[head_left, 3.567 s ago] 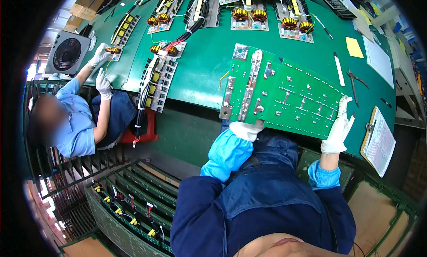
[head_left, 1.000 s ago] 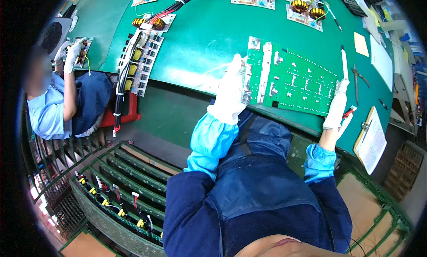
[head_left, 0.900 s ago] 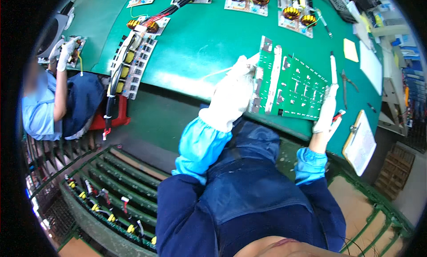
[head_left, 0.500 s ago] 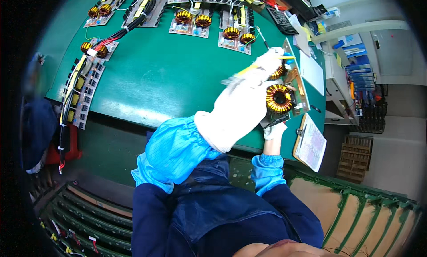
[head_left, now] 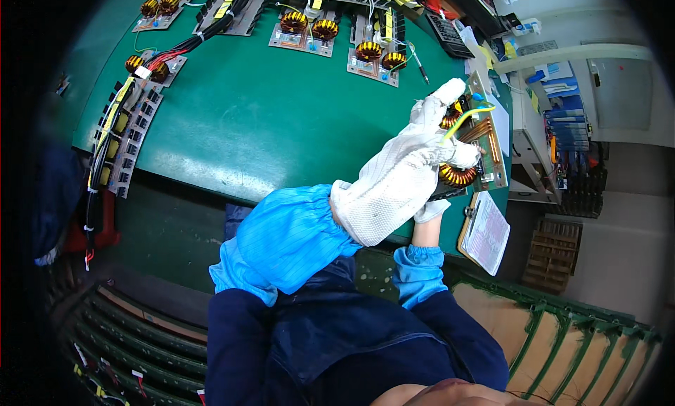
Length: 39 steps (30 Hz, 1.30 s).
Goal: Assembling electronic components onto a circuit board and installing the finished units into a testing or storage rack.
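A wired board [head_left: 138,128] lay across the front edge of a green bench [head_left: 281,118] at left, its cables hanging past the rim. Bare bench top opened from there to the worker's arms, bounded at the far side by a row of coil boards [head_left: 302,40]. At right, the left hand [head_left: 415,156] was spread, thumb and fingers parted over the coils and yellow wire of the board [head_left: 496,168], which stood steeply tilted at the bench's right end. The right hand [head_left: 430,210] sat below the board's near end; its fingers were largely hidden, so its grip could not be told. A clipboard [head_left: 486,232] bearing a sheet jutted over the edge just beside it. On the floor, a slotted rack [head_left: 140,336] at lower left held plugs and wires; a green frame [head_left: 527,339] at lower right held tan panels.
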Available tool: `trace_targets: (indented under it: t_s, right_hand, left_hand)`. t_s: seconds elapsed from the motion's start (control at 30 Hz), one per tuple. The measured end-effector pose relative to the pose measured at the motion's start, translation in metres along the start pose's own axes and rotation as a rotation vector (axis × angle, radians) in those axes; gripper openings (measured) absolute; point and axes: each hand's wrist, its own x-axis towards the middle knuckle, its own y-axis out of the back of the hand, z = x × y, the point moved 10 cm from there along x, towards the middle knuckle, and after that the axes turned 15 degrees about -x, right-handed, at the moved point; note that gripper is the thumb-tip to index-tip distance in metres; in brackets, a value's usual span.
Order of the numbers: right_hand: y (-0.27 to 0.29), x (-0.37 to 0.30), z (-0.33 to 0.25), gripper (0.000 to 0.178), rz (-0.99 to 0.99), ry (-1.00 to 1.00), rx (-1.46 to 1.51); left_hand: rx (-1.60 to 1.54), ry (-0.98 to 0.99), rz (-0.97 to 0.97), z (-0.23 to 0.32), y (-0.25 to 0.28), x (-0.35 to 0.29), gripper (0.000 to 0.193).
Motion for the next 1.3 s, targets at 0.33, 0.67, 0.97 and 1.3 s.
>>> trace_targets:
  t_s: [0.33, 0.67, 0.97, 1.3]
  right_hand:
    - [-0.110, -0.061, -0.047, 0.058, 0.279, -0.094, -0.151]
    - [-0.122, -0.049, -0.060, 0.074, 0.271, 0.110, -0.622]
    - [-0.081, -0.038, -0.022, 0.047, 0.250, 0.230, -0.923]
    - [-0.101, -0.063, -0.030, 0.054, 0.306, 0.314, -0.931]
  left_hand:
    - [0.133, -0.150, 0.068, 0.040, 0.043, -0.028, 0.062]
    - [-0.139, -0.014, 0.303, 0.054, 0.098, -0.073, 0.051]
    - [0.004, -0.144, 0.417, 0.071, 0.162, -0.092, 0.064]
    - [-0.006, -0.153, 0.527, 0.073, 0.199, -0.092, 0.048]
